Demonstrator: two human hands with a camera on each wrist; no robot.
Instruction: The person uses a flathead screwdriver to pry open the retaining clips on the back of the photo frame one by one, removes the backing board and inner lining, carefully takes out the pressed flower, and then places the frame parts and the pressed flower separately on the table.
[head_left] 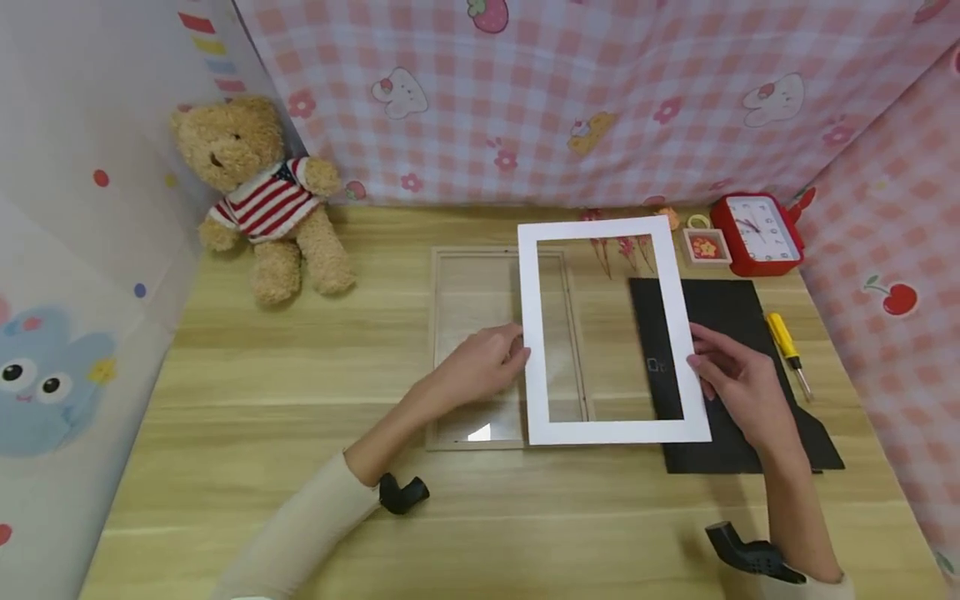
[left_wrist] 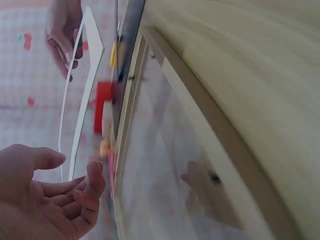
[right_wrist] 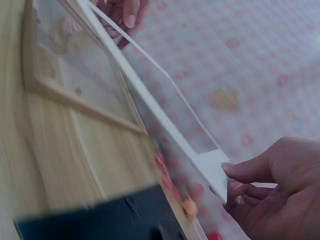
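A white rectangular picture mat [head_left: 540,333] is held up over the table, tilted in the wrist views. My right hand [head_left: 738,379] pinches its right strip, thumb [right_wrist: 245,170] on one face and fingers behind. Beside the left edge is my left hand [head_left: 480,362]; in the left wrist view its thumb [left_wrist: 49,158] and bent fingers [left_wrist: 92,185] stand apart, with the mat's near end between them. Whether they touch it is hard to tell. Beneath lies a light wooden frame [head_left: 432,350] with a clear pane [head_left: 476,308], partly hidden by the mat.
Black backing board [head_left: 723,333] lies under the right hand, a yellow-handled screwdriver [head_left: 782,337] beside it. A red clock [head_left: 757,233], a small framed box [head_left: 707,248] and dried red flowers [head_left: 628,248] sit at the back. A teddy bear [head_left: 262,200] leans at back left.
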